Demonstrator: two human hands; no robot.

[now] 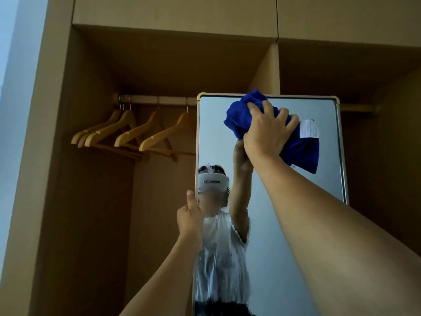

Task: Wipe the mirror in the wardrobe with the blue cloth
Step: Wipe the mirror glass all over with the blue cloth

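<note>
We're looking up into the wardrobe (91, 156). Mirror (284, 224) stands upright in the centre-right of the frame, its top edge just below the hanging rail (159, 99). Our right hand (267, 131) is in the upper centre-right, fingers curled tight around the bunched blue cloth (241, 119), pressing it on the glass near the mirror's top edge. White care label (308, 129) sticks out of the cloth on the right side. Our left hand (190, 216), lower centre, grips the mirror's left frame edge, thumb up, fingers wrapped behind the edge and hidden. Streaky wet film shows on the lower left glass. Wooden hangers (127, 133) hang on the rail, left of the mirror.
</note>
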